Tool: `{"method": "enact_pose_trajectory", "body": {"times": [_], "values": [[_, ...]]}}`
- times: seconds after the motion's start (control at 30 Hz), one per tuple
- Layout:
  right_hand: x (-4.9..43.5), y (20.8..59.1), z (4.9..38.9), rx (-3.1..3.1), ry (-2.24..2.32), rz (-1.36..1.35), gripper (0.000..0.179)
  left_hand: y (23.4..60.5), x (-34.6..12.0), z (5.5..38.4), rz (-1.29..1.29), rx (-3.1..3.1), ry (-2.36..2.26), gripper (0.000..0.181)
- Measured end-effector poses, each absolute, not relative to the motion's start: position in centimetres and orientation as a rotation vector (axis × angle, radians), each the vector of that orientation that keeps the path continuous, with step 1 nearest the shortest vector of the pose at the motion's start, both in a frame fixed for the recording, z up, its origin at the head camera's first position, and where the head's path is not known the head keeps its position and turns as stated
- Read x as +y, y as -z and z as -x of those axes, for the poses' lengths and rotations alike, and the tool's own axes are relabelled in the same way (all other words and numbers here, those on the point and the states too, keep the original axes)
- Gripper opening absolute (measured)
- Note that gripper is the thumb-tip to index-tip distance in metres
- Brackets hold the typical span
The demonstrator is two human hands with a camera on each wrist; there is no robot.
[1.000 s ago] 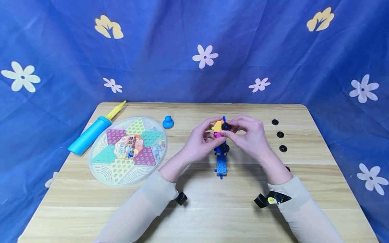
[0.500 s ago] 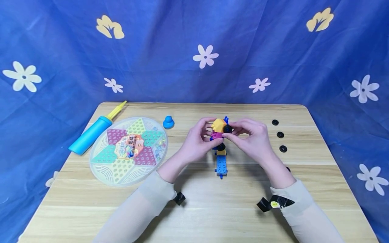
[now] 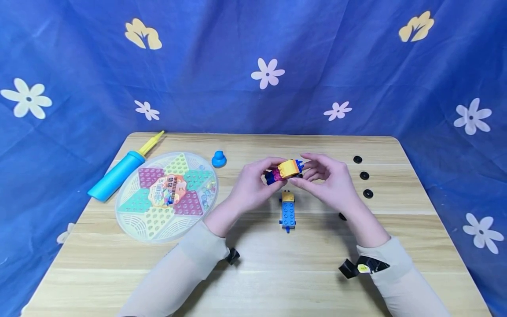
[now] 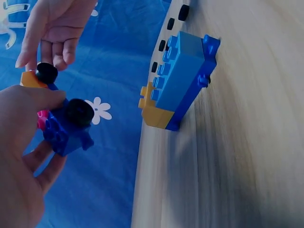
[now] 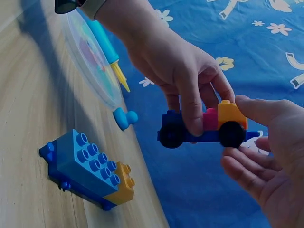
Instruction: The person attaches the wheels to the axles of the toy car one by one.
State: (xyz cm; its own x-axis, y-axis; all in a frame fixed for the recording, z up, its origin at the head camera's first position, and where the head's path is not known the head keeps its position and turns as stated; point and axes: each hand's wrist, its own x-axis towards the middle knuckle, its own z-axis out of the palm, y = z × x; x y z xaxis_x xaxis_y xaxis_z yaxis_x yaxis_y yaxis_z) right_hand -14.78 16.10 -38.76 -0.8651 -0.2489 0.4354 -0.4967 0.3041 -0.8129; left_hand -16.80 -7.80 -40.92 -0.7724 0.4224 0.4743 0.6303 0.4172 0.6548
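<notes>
A small toy car built of blocks (image 3: 288, 168), with a yellow front, pink middle, dark blue base and black wheels, is held above the table. My left hand (image 3: 250, 185) grips its blue rear end between thumb and fingers. At the yellow front is my right hand (image 3: 330, 179), fingers spread and loosely bent; its thumb overlaps the corner of the yellow brick (image 5: 231, 115) in the right wrist view. Below the hands a second block vehicle (image 3: 288, 214) stands on the table, a light blue brick and a yellow brick on a dark blue base without wheels.
Several loose black wheels (image 3: 364, 175) lie at the right of the wooden table (image 3: 309, 281). To the left are a round Chinese checkers board (image 3: 152, 229), a blue hand pump (image 3: 117, 176) with a yellow nozzle, and a small blue duck (image 3: 218, 159). A blue flowered cloth (image 3: 222, 101) hangs behind.
The car has turned from pointing away to lying crosswise, its yellow front toward the right, uncovering the second vehicle's yellow brick. My right fingers have loosened from the car's front.
</notes>
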Motion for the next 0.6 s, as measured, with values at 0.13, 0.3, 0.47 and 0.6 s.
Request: {"method": "enact_pose_trajectory", "body": {"times": [0.13, 0.3, 0.47, 0.6], "values": [[16.11, 38.26, 14.66, -2.479, -1.609, -0.647, 0.061, 40.92, -7.96, 16.74, 0.968, -2.422, 1.065, 0.045], [16.23, 38.17, 14.66, -2.575, -1.618, -0.629, 0.051, 40.78, -8.04, 16.5, 0.995, -2.422, 0.947, 0.043], [16.33, 38.32, 14.67, -2.589, -1.631, -0.65, 0.046, 40.62, -8.03, 16.4, 0.999, -2.452, 0.892, 0.042], [16.23, 38.46, 14.71, -2.586, -1.571, -0.715, 0.044, 40.39, -7.98, 16.31, 1.009, -2.473, 0.859, 0.043]]}}
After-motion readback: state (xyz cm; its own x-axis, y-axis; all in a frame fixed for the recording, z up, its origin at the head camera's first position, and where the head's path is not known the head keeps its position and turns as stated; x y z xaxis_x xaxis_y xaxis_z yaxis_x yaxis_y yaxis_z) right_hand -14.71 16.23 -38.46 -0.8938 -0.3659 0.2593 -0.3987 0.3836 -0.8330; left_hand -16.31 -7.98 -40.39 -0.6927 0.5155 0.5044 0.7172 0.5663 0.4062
